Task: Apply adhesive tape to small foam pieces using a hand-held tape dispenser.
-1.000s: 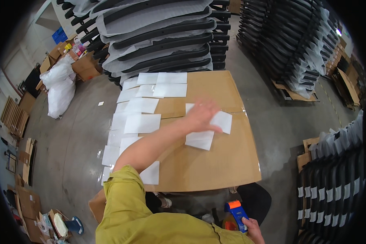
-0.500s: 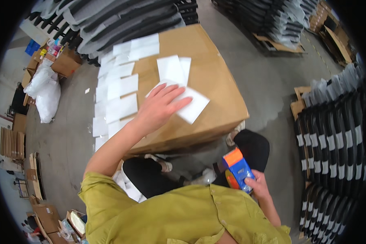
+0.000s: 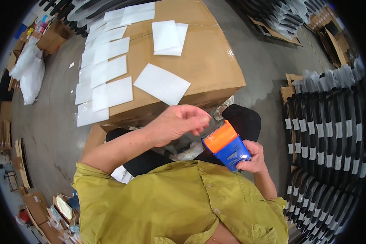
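Note:
My right hand (image 3: 253,157) is wrapped round the blue body of a tape dispenser (image 3: 230,149), whose orange head has a toothed edge. Just left of that edge, my left hand (image 3: 182,123) has its thumb and fingers pinched together; whatever lies between the tips is too small to make out. Beyond my hands, a single white foam sheet (image 3: 162,84) lies slanted near the front of a large cardboard box (image 3: 209,61). Two overlapping white foam sheets (image 3: 164,35) rest farther back. Overlapping rows of white sheets (image 3: 112,89) cover the box's left side, some jutting past its edge.
Wrapped stacks of black curved parts with white bands (image 3: 321,130) stand to the right. At the far left is a white plastic bag (image 3: 31,77) beside cartons. Opened cardboard boxes (image 3: 38,207) sit at lower left. My knees are against the near side of the big box.
My left hand has left the slanted foam sheet and come back toward me, to the dispenser. My right hand has raised the dispenser and turned its toothed edge toward the left hand.

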`<state>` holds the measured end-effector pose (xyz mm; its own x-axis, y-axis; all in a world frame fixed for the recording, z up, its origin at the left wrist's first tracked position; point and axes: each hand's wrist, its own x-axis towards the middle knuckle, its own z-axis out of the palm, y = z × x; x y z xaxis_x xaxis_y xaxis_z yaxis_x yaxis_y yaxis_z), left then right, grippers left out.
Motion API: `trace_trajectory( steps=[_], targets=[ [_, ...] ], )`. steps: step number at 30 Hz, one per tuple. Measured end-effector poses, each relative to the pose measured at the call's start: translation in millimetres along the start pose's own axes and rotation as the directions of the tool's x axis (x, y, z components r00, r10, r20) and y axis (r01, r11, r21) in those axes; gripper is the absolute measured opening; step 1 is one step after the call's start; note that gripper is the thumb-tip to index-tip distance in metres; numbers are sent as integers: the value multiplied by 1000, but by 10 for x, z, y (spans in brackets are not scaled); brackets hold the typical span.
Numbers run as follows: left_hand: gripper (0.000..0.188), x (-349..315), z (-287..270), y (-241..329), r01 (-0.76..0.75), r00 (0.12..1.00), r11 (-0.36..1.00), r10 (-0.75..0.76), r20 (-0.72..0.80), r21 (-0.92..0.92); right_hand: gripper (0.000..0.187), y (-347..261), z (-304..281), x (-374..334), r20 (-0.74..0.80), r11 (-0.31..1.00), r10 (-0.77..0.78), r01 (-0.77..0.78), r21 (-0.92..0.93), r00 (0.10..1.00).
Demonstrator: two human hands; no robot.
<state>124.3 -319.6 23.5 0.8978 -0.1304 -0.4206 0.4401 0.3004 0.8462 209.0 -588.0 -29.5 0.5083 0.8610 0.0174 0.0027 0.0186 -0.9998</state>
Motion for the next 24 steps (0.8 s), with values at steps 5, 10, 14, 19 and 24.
trace_trajectory(
  steps=[5,10,14,19,24],
  targets=[
    [21,-56,92,-148,0,998,961,19,63,-278,44,11,-40,92,115,986,-70,86,-142,991],
    [20,-74,27,-266,-48,999,936,43,-21,-347,46,-109,-25,239,178,971,-86,122,-205,980],
    [21,-115,-41,-162,-95,993,948,71,-92,-303,46,-127,20,284,138,999,11,-4,-54,990],
    [19,-69,-66,-252,-189,904,978,207,-373,86,39,-304,54,452,180,974,224,-225,-16,958],
    [23,-68,-291,-91,-210,776,959,282,-564,190,38,-499,-64,505,164,960,278,-265,-93,947]
  ],
)
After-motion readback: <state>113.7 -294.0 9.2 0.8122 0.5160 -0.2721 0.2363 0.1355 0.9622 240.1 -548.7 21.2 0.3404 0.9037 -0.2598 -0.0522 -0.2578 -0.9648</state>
